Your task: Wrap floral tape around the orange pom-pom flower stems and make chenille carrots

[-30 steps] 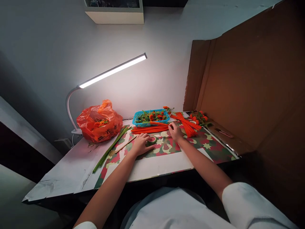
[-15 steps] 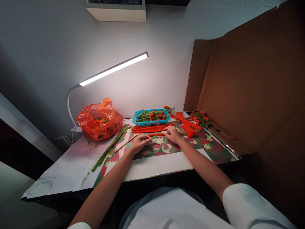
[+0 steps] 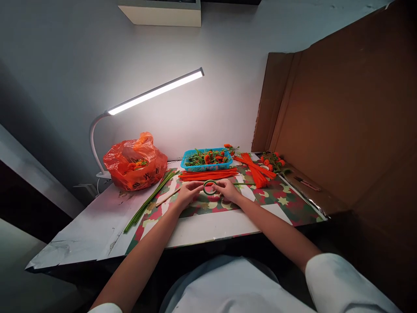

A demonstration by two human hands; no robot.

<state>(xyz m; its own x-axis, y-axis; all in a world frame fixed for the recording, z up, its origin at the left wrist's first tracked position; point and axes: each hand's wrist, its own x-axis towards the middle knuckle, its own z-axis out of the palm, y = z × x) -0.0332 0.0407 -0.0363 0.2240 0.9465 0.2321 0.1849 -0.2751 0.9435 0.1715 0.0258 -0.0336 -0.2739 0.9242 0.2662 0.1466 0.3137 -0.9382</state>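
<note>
A roll of green tape [image 3: 210, 194], ring-shaped, is held up on edge between my two hands above the patterned mat. My left hand [image 3: 188, 192] pinches its left side with thumb and fingertips. On the opposite side, my right hand [image 3: 228, 190] has its fingers closed on the roll. Just behind the hands lies a bundle of orange fuzzy sticks [image 3: 208, 175], like pipe cleaners. A thin green stem [image 3: 246, 184] extends right from behind my right hand. Left of my left hand rests a slim wooden stick [image 3: 167, 198], partly hidden by it.
Green stems [image 3: 150, 201] lie at left beside a red plastic bag [image 3: 135, 176]. A blue basket [image 3: 206, 167] of orange flowers stands at the back. Crossed orange bundles [image 3: 257, 173], more flowers [image 3: 272, 161] and a cutter [image 3: 308, 183] are right, by a cardboard wall [image 3: 342, 117]. A lamp [image 3: 156, 92] hangs over.
My right hand has moved left and down from the orange fuzzy stick to the tape roll. The roll has turned so its round opening faces me, now between both hands.
</note>
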